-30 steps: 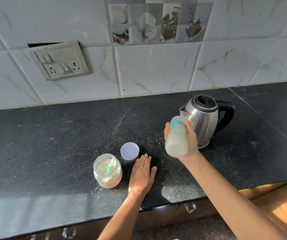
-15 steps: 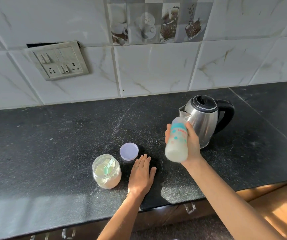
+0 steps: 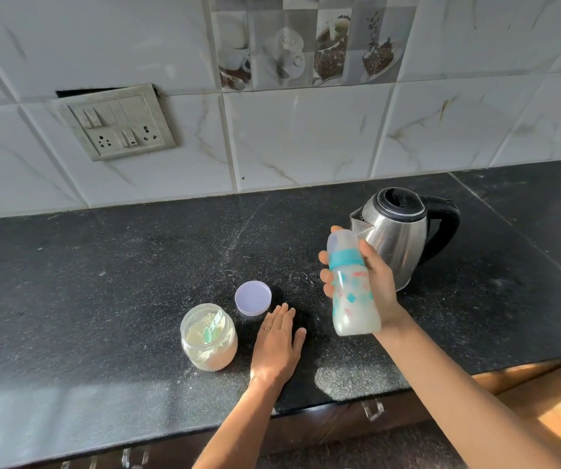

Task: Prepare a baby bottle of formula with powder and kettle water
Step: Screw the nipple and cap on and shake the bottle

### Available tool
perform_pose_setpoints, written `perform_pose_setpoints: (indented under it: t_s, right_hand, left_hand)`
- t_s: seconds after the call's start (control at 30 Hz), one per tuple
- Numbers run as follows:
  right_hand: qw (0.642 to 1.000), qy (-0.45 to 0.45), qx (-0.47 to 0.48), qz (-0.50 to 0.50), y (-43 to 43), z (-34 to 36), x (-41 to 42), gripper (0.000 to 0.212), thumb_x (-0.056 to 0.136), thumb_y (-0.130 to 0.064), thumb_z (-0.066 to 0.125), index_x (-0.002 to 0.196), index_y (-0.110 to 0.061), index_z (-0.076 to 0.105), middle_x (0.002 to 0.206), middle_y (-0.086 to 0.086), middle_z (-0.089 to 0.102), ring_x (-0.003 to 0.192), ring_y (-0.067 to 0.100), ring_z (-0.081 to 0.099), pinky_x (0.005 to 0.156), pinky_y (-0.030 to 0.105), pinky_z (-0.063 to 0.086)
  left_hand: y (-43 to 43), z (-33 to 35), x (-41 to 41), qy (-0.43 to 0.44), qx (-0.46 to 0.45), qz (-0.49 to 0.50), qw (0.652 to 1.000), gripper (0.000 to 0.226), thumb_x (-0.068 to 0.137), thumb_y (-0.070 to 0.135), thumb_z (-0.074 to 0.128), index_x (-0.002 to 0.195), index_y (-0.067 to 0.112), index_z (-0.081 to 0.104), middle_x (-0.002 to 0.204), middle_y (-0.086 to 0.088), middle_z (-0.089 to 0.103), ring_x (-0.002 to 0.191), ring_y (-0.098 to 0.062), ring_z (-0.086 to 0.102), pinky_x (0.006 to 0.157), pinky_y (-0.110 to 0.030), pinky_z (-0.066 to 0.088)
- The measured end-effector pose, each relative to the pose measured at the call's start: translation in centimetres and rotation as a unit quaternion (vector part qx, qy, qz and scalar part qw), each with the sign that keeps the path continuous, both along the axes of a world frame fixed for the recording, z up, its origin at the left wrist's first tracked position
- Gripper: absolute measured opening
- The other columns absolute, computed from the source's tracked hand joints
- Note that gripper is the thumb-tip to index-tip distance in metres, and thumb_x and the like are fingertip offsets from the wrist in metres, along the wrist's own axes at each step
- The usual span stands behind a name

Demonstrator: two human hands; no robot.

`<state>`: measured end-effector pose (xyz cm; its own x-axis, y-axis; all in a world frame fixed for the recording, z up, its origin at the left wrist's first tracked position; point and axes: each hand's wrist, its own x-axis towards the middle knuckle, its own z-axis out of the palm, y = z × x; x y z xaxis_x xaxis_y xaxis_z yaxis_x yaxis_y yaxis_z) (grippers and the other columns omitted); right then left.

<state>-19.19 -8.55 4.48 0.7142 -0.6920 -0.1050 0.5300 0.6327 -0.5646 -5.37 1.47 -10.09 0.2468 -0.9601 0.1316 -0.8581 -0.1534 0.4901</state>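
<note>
Right hand (image 3: pixel 375 286) fingers wrap the capped bottle (image 3: pixel 351 286), held above the counter, milky mix inside. Left hand (image 3: pixel 277 343) flat, holding nothing, open powder jar (image 3: pixel 208 336) just beside it. Risk: loose collar leaks; elbow knocks jar.

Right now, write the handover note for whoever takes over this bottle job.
Right hand: grips the baby bottle, tilted above the counter, capped, milky liquid inside.
Left hand: flat on the counter, holding nothing.
Powder jar open, scoop inside; its lid lies beside it. Kettle stands behind the bottle.
Done: bottle filled and capped.
Left: likely finish mixing, set bottle down, relid jar.
</note>
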Motion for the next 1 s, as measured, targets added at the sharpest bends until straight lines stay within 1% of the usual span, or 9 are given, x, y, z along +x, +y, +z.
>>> perform_pose_setpoints:
  t_s: [0.1,0.13,0.27,0.43,0.53,0.6,0.73,0.9,1.0]
  right_hand:
    - [0.986,-0.080,0.142,-0.035,-0.2,-0.5,-0.1,0.065,0.065,-0.036,0.080,0.119,-0.011,0.053,0.093,0.011,0.067,0.071,0.024,0.069,0.061,0.034,0.059]
    - [0.982,-0.099,0.161,-0.004,-0.2,-0.5,-0.1,0.061,0.069,-0.036,0.077,0.119,-0.010,0.053,0.093,0.012,0.067,0.072,0.024,0.068,0.060,0.035,0.059]
    - [0.998,-0.038,-0.013,0.042,0.5,-0.1,0.1,0.049,0.078,-0.039,0.072,0.120,-0.017,0.060,0.097,0.013,0.062,0.068,0.023,0.063,0.058,0.032,0.056]
    - [0.982,-0.095,0.158,-0.029,-0.6,0.2,0.4,0.057,0.073,-0.040,0.072,0.117,-0.007,0.055,0.096,0.011,0.065,0.071,0.025,0.069,0.058,0.034,0.059]
    - [0.997,-0.036,0.013,0.061,-0.5,0.1,0.4,0.053,0.079,-0.038,0.071,0.124,-0.016,0.054,0.097,0.014,0.061,0.071,0.025,0.064,0.061,0.034,0.057]
    - [0.997,-0.036,-0.010,0.064,-0.4,0.7,0.3,0.054,0.077,-0.035,0.074,0.123,-0.016,0.054,0.096,0.015,0.062,0.070,0.025,0.064,0.060,0.035,0.057]
    - [0.971,-0.141,0.195,0.007,-1.4,0.4,0.2,0.059,0.067,-0.028,0.080,0.116,-0.005,0.055,0.094,0.016,0.067,0.074,0.029,0.070,0.061,0.039,0.059]
    - [0.995,-0.007,-0.024,0.092,-0.9,0.5,0.2,0.050,0.081,-0.038,0.069,0.124,-0.018,0.055,0.096,0.015,0.061,0.069,0.026,0.064,0.060,0.034,0.057]
    - [0.997,-0.019,0.073,0.034,-0.9,0.9,0.6,0.048,0.085,-0.044,0.059,0.119,-0.011,0.053,0.094,0.011,0.063,0.067,0.022,0.065,0.057,0.032,0.058]
  left_hand:
    - [0.0,-0.1,0.0,0.000,0.002,0.002,1.000,0.057,0.098,0.049,0.025,0.144,0.018,0.037,0.154,0.002,0.029,0.144,-0.009,0.016,0.113,-0.018,-0.004]
    - [0.0,0.0,0.0,0.002,0.000,0.003,1.000,0.055,0.098,0.047,0.027,0.144,0.018,0.037,0.154,0.002,0.029,0.144,-0.009,0.016,0.113,-0.018,-0.004]
    - [-0.1,-0.1,0.0,0.003,-0.008,0.002,1.000,0.052,0.099,0.044,0.033,0.143,0.018,0.038,0.154,0.002,0.030,0.144,-0.010,0.017,0.113,-0.018,-0.003]
    - [-0.1,-0.1,-0.1,0.006,-0.008,0.002,1.000,0.050,0.100,0.043,0.033,0.143,0.018,0.037,0.154,0.002,0.029,0.144,-0.009,0.016,0.113,-0.018,-0.003]
    - [-0.1,-0.1,-0.1,0.005,-0.011,0.003,1.000,0.052,0.099,0.046,0.031,0.143,0.018,0.038,0.154,0.002,0.030,0.144,-0.010,0.017,0.114,-0.019,-0.001]
    - [-0.1,-0.1,0.0,0.004,-0.014,0.003,1.000,0.051,0.099,0.045,0.032,0.142,0.018,0.038,0.154,0.002,0.030,0.144,-0.010,0.017,0.114,-0.019,-0.002]
    - [-0.1,0.0,-0.1,0.007,-0.015,0.004,1.000,0.055,0.097,0.048,0.027,0.141,0.017,0.040,0.153,0.001,0.031,0.143,-0.011,0.019,0.114,-0.019,-0.001]
    - [-0.1,0.0,-0.2,0.009,-0.020,0.008,1.000,0.051,0.098,0.044,0.034,0.141,0.018,0.040,0.153,0.002,0.032,0.143,-0.011,0.019,0.112,-0.018,-0.002]
    - [-0.2,0.0,-0.2,0.009,-0.020,0.010,1.000,0.050,0.099,0.043,0.036,0.142,0.018,0.040,0.153,0.002,0.031,0.143,-0.010,0.018,0.113,-0.018,-0.002]
